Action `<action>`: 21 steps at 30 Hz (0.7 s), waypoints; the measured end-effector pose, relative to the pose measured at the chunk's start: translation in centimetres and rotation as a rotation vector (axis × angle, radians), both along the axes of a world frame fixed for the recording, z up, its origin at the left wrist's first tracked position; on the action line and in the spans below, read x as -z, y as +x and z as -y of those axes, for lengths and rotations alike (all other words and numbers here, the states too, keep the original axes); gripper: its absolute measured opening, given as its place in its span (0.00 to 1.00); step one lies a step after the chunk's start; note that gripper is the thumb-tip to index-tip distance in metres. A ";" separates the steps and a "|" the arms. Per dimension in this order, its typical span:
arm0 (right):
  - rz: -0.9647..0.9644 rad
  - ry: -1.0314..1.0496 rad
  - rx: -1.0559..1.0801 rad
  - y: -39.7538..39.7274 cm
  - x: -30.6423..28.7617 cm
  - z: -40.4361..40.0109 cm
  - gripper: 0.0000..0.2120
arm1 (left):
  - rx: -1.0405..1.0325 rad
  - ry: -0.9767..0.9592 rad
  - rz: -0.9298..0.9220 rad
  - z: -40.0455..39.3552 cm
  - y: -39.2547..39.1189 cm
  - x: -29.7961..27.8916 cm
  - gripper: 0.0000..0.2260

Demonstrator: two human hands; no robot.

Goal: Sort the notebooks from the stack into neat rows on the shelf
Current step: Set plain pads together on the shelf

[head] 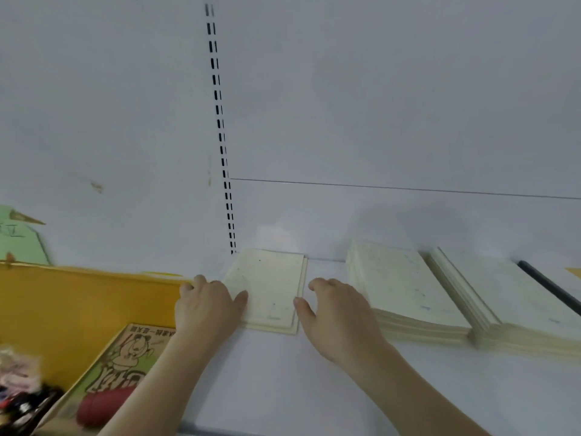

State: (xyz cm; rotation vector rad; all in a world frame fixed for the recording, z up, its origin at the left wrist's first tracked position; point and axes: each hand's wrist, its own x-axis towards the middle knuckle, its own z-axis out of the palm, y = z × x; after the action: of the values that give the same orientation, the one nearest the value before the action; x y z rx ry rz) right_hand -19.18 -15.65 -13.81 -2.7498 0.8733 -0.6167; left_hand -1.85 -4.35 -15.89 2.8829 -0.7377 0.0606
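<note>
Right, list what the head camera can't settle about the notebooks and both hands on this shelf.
- Small pile of notebooks: its count; the left hand covers its left edge.
- Right hand: touching the pile or just clear of it; its thumb sits at the pile's right edge.
- Middle stack: cover print blurred.
- Far-right stack: cut off by the right frame edge.
- Black bar: what it is.

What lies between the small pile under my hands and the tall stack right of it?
Head view: bare white shelf and the right hand separate the small notebook pile from the tall notebook stack.
</note>
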 end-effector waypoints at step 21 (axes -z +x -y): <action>0.656 0.547 0.090 2.8 -0.9 -4.5 0.07 | 0.477 -1.146 -1.157 -5.9 -1.0 -2.4 0.11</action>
State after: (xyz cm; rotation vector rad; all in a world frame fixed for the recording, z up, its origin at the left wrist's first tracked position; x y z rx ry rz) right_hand -16.42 -11.15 -12.96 -1.8550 0.8360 -1.0288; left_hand -2.80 1.55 -13.49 1.2480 -0.7077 -0.8389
